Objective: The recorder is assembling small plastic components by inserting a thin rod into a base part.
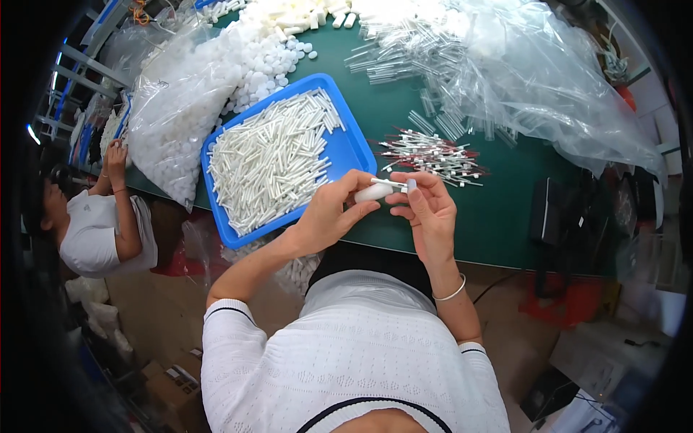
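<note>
A slim white stick [388, 182] and a rounded white piece [372, 193] lie between both hands' fingers: the left hand [328, 208] grasps the rounded piece, the right hand [435, 214] pinches the stick's end. This one piece looks unfinished. Just beyond the right fingers lies a loose pile of red-and-white wired sticks [437, 157]; left of the left fingers, a blue plastic tray [346, 153] holds many plain white sticks [267, 169], so plenty seems left. Farther ahead on the green bench [328, 58] lie clear tubes [408, 61], apparently unused.

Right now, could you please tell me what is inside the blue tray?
Slim white sticks lie heaped in the blue tray, with some bare blue showing at its right. The heap covers whatever lies underneath.
</note>
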Action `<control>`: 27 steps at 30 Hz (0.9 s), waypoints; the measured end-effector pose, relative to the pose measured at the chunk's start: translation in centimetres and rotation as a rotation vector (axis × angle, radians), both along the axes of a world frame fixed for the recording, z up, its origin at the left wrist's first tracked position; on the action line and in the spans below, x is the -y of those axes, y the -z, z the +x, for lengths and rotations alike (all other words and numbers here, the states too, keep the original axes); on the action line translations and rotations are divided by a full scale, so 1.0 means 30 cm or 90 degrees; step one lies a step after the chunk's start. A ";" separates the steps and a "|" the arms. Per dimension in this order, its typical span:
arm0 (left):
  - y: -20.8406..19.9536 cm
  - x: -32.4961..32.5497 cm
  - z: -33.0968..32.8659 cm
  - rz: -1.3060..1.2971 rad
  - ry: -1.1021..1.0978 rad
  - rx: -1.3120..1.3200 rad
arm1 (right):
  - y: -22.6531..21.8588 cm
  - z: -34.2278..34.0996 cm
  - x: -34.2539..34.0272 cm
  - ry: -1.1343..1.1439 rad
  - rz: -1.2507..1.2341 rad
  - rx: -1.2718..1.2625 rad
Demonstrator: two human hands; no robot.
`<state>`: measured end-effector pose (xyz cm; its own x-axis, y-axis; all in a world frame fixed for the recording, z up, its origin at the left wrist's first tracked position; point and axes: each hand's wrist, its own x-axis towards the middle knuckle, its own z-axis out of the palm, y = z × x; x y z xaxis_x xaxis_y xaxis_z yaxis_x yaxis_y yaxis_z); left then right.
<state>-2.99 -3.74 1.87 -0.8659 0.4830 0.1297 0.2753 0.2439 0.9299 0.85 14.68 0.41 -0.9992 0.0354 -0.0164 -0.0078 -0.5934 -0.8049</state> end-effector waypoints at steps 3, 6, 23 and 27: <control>0.004 0.002 0.021 -0.017 0.014 0.031 | 0.011 0.036 -0.012 -0.061 -0.027 0.028; -0.001 0.000 0.023 -0.037 0.046 0.072 | 0.034 0.055 -0.004 -0.056 -0.020 0.040; -0.019 0.024 0.004 -0.233 0.075 -0.253 | 0.047 0.052 -0.020 -0.093 0.010 0.045; -0.078 -0.005 0.028 -0.170 0.039 -0.026 | 0.055 0.052 -0.007 -0.031 0.037 0.020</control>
